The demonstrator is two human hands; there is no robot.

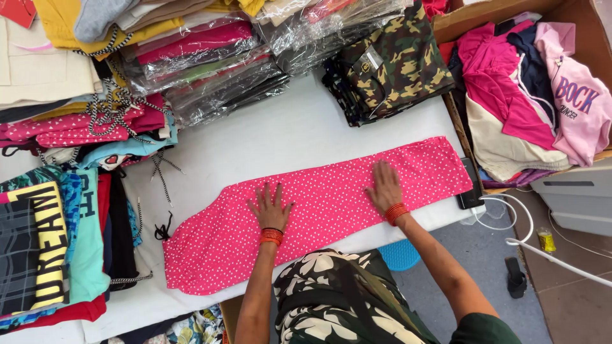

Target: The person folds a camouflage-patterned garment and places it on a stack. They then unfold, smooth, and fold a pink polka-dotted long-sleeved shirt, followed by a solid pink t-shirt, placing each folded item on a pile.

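Note:
A pair of pink trousers with small white dots (pixel 319 210) lies folded lengthwise across the white table (pixel 274 137), waist at the lower left and leg ends at the right. My left hand (pixel 270 207) rests flat on its middle with fingers spread. Further right, my right hand (pixel 384 186) presses flat on the leg part. Both wrists wear red-orange bangles. Neither hand grips anything.
Stacks of folded clothes (pixel 57 223) line the left side. Plastic-wrapped garments (pixel 210 64) and a camouflage pile (pixel 392 67) sit at the back. A cardboard box of pink and cream clothes (pixel 529 95) stands right. A dark phone (pixel 470 188) and white cables (pixel 510 223) lie at the table's right edge.

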